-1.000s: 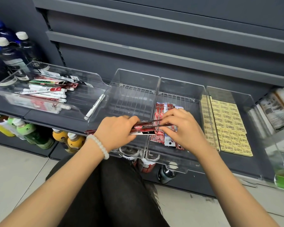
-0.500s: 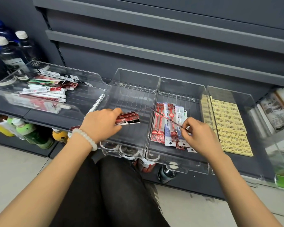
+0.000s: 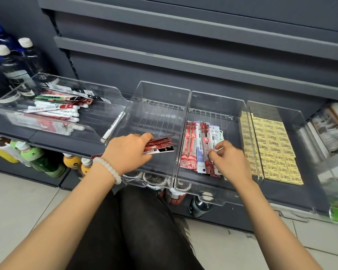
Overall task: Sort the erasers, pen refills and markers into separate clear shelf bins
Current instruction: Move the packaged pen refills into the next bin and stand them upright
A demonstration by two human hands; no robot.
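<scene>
My left hand (image 3: 128,152) grips a bundle of red pen refill packs (image 3: 160,146) above the clear middle-left bin (image 3: 158,90), which holds nothing else. My right hand (image 3: 229,159) pinches the lower end of a red refill pack (image 3: 206,145) lying on the pile of refill packs (image 3: 191,147) in the middle-right bin (image 3: 219,98). Rows of yellow erasers (image 3: 269,145) fill the right bin (image 3: 293,115). White markers (image 3: 57,114) and mixed packs lie in the wide left bin (image 3: 98,86); one white marker (image 3: 113,126) leans at its right end.
Water bottles (image 3: 10,61) stand at the far left behind the wide bin. Drink bottles (image 3: 35,158) fill the shelf below. Magazines (image 3: 332,123) stand at the right. Grey shelf rails (image 3: 183,61) run above. My dark-trousered knee (image 3: 137,227) is under the shelf edge.
My hands have parted. The left hand carried its refill bundle leftward over the middle-left bin; the right hand brought one refill down onto the pile in the middle-right bin.
</scene>
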